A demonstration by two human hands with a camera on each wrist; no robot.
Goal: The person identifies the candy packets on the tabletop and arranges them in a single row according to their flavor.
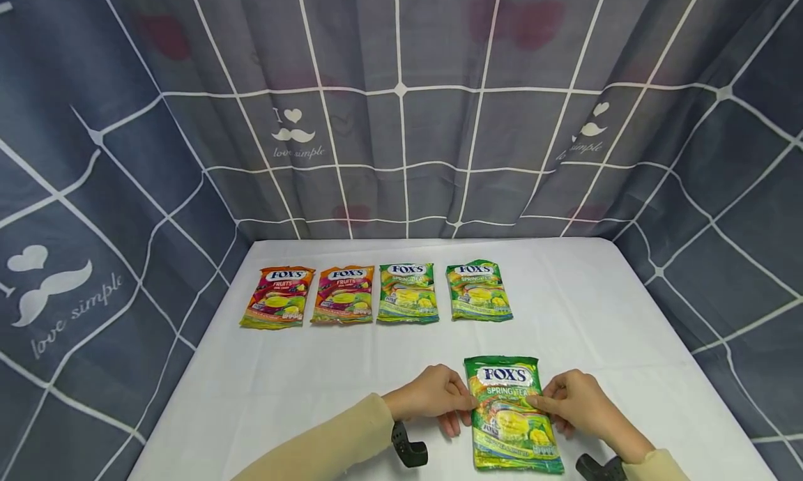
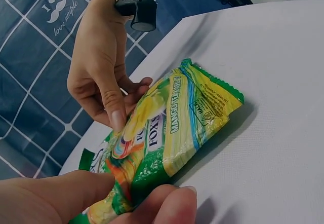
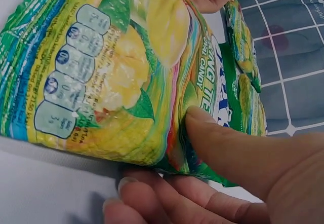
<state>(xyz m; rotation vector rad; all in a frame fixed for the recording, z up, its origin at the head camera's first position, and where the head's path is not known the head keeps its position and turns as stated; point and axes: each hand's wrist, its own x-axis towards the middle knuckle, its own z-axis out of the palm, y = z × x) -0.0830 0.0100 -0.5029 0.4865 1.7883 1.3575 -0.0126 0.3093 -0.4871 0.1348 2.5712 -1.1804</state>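
Note:
A green and yellow candy bag, printed FOX'S Spring Tea, is held upright in print near the front of the table. My left hand pinches its left edge, thumb on the front face and fingers beneath. On the opposite edge, my right hand grips the bag the same way. In the left wrist view the bag is tilted over the white cloth, a shadow under it. The right wrist view shows the right thumb pressing into the wrapper, with the other fingers underneath.
Along the back of the white table lies a row of bags: two red-orange Fruits bags at the left, then two green Spring Tea bags. A grey checked curtain encloses the back and sides.

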